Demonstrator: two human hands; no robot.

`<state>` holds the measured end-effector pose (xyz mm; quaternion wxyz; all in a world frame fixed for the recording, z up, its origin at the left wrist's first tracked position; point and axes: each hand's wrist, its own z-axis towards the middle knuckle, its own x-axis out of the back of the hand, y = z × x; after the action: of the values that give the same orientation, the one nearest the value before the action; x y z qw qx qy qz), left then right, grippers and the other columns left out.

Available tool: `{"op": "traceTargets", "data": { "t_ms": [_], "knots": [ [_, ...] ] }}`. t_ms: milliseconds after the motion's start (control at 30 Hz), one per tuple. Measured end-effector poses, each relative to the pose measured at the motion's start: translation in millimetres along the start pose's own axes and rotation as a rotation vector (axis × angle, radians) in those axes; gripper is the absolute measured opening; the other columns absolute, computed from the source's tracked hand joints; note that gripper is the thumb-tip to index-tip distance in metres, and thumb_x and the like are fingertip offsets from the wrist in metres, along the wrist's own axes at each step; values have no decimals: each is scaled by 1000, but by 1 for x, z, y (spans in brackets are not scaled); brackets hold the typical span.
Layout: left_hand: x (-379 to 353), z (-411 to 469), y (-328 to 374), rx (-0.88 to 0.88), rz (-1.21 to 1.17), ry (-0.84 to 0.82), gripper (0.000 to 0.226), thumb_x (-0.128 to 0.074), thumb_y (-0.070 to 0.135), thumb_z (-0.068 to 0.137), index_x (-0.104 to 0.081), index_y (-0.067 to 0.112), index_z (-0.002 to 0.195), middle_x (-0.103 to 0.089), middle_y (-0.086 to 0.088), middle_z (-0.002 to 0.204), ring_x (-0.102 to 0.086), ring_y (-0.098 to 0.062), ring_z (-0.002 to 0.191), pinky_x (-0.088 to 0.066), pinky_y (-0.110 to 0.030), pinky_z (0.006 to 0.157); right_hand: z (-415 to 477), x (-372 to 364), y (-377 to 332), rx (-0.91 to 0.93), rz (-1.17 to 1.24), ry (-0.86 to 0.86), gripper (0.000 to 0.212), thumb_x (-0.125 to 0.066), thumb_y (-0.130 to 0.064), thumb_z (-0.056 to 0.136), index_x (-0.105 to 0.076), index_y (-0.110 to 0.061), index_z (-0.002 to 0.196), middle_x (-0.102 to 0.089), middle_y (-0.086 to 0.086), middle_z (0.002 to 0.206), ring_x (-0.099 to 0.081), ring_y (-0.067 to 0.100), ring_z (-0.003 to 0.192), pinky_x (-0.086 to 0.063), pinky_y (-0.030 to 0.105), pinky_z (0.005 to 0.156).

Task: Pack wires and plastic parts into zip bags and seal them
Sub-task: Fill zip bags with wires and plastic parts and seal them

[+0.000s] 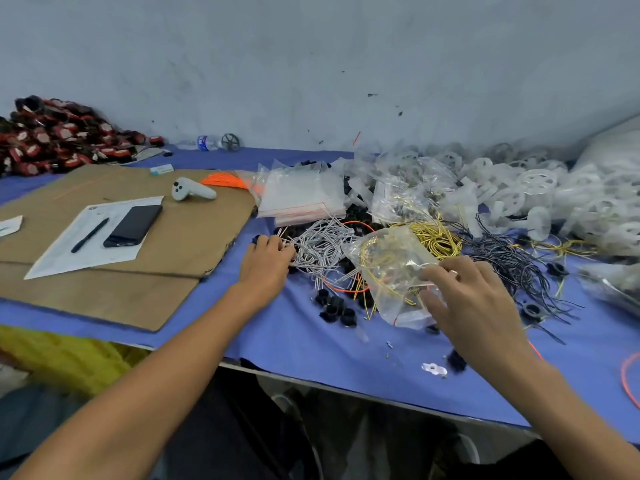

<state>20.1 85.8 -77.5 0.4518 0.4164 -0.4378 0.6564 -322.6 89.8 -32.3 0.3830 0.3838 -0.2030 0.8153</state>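
No text is legible: print on the paper sheet (52, 261) and the bottle label (205, 143) is blurred.

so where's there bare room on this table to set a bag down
Bare blue cloth along the near edge, nearer than the black caps; also bare cardboard nearer than the paper. Crowded: gray wires, zip bag, white plastic parts beyond and right.

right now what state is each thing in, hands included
clear plastic zip bag with yellow wires, partly filled, pinched at one end; sealed or not, cannot tell
right hand, fingers pinching that bag
left hand, fingers curled round wire ends
grey-white wire bundle, loose on the table, gripped at its left end
stack of clear zip bags, lying flat
black phone, lying flat
clear water bottle, on its side
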Motion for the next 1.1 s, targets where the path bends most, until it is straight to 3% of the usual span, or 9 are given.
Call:
{"op": "traceTargets", "data": {
  "t_ms": [200, 300, 400, 567, 700, 833, 933, 1000, 1100],
  "knots": [
    [-5, 1, -7, -27, -47, 35, 18, -52, 25, 98, -60, 25, 114, -54, -3, 117, -46, -28, 110, -39, -38, 89, 21, 9, 7, 16, 5, -35, 19, -75, -10, 80, -63, -15, 93, -62, 3, 87, -55, 30, 79, -45, 34, 64],
    [3, -5, -8, -3, -126, 233, 12, -56, 25, 97, -63, 19, 104, -63, -5, 103, -55, -31, 97, -41, -43, 81, 33, 13, 12, 0, 38, -140, 4, -61, -21, 93, -60, -19, 96, -63, -1, 88, -54, 26, 81, -46, 35, 67],
    [15, -10, -9, 81, -253, 405, 10, -57, 20, 97, -60, 10, 99, -66, -14, 91, -60, -38, 81, -41, -45, 69, 50, 11, 18, -14, 98, -300, 15, -49, -28, 98, -62, -22, 98, -61, -3, 92, -55, 23, 86, -46, 34, 67],
    [50, -7, -4, 250, -589, 306, 26, -47, 34, 102, -52, 9, 101, -63, -20, 97, -57, -42, 86, -40, -46, 70, 72, 14, 19, -28, 135, -408, 19, -52, -33, 96, -66, -20, 94, -67, -2, 83, -55, 22, 76, -41, 32, 61],
    [98, -28, 29, 46, -953, 283, 21, -45, 32, 104, -55, 14, 99, -68, 2, 82, -59, -23, 74, -45, -35, 68, 79, 17, 15, -49, 225, -477, 21, -56, -35, 95, -69, -19, 94, -67, -2, 80, -59, 21, 76, -40, 29, 62],
    [136, -68, 77, -139, -1520, -32, 19, -50, 37, 98, -61, 21, 96, -60, 6, 67, -50, -18, 61, -41, -35, 60, 89, 16, 8, -61, 294, -542, 22, -62, -36, 93, -69, -15, 92, -72, 0, 87, -60, 17, 77, -41, 27, 64],
    [131, -89, 116, -280, -1516, -371, 21, -50, 32, 98, -62, 21, 86, -63, 1, 71, -54, -12, 62, -45, -26, 59, 95, 18, 2, -82, 383, -572, 19, -64, -35, 90, -71, -17, 88, -72, 1, 71, -58, 1, 54, -39, 13, 52],
    [120, -90, 135, -194, -1468, -470, 22, -45, 22, 103, -58, 12, 88, -68, -7, 87, -59, -13, 64, -49, -26, 58, 97, 21, -1, -82, 444, -604, 17, -65, -33, 90, -71, -18, 84, -71, 1, 66, -59, 3, 46, -35, 7, 46],
    [106, -79, 149, 169, -1593, -559, 16, -39, 16, 105, -50, 9, 96, -70, -11, 89, -65, -20, 59, -52, -28, 51, 100, 26, -5, -49, 486, -620, 16, -66, -32, 89, -69, -18, 82, -70, -1, 64, -59, 4, 46, -39, 8, 45]
  ]
}}
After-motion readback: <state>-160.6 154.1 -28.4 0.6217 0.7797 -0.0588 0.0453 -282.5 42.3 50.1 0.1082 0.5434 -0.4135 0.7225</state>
